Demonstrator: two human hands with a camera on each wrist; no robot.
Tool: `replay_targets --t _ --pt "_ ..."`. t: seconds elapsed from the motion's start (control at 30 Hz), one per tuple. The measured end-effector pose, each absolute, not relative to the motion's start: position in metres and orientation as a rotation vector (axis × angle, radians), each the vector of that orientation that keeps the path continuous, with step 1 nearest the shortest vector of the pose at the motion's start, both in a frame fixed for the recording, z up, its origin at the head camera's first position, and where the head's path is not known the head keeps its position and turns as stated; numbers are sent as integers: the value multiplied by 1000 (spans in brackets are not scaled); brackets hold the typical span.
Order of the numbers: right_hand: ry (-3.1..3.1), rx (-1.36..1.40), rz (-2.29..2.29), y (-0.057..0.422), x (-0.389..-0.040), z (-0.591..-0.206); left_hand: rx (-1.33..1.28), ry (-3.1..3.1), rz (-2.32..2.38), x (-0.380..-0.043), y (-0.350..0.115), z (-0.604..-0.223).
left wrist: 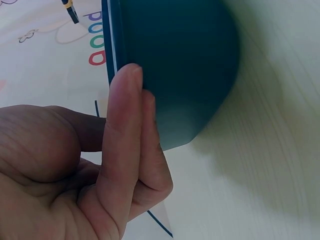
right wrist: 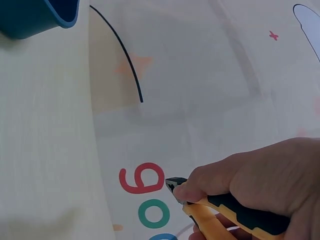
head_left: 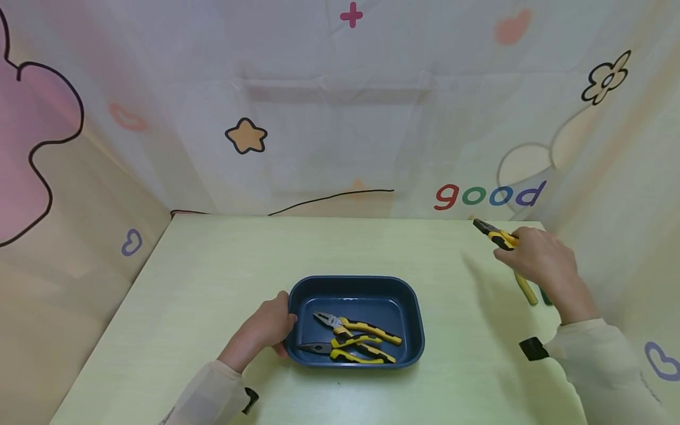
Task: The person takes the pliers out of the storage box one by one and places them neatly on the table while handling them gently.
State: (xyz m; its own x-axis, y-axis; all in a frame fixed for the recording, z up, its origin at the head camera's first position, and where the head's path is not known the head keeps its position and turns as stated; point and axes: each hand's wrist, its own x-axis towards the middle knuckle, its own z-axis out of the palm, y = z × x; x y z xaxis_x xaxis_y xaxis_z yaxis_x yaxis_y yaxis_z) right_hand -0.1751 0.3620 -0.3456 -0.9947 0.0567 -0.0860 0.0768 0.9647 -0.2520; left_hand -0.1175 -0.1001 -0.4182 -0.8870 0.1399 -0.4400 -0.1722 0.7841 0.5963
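Observation:
My left hand (head_left: pixel 270 320) grips the left rim of a dark blue tray (head_left: pixel 355 286), thumb at the inner side and fingers against the outer wall (left wrist: pixel 185 60). Inside the tray, combination pliers (head_left: pixel 372 330) and long-nose pliers (head_left: pixel 319 348) lie overlapping, both with yellow-and-black handles. At the right, my right hand (head_left: pixel 542 257) holds another pair of pliers (head_left: pixel 499 238) above the table, short jaws pointing left. In the right wrist view those pliers (right wrist: pixel 250 216) show yellow-and-black handles, partly covered by the fingers.
Beneath the right forearm, a yellow-green handle (head_left: pixel 526 289) and a dark green one (head_left: pixel 546 297) lie on the pale table (head_left: pixel 239 254), the rest hidden by the hand. A printed cloth (head_left: pixel 329 136) hangs behind the table and along both sides.

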Motion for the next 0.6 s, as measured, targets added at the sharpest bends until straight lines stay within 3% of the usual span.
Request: replay_targets --t 0.6 --pt "3006 303 -451 361 -184 -368 -24 2500 905 -119 -100 -420"
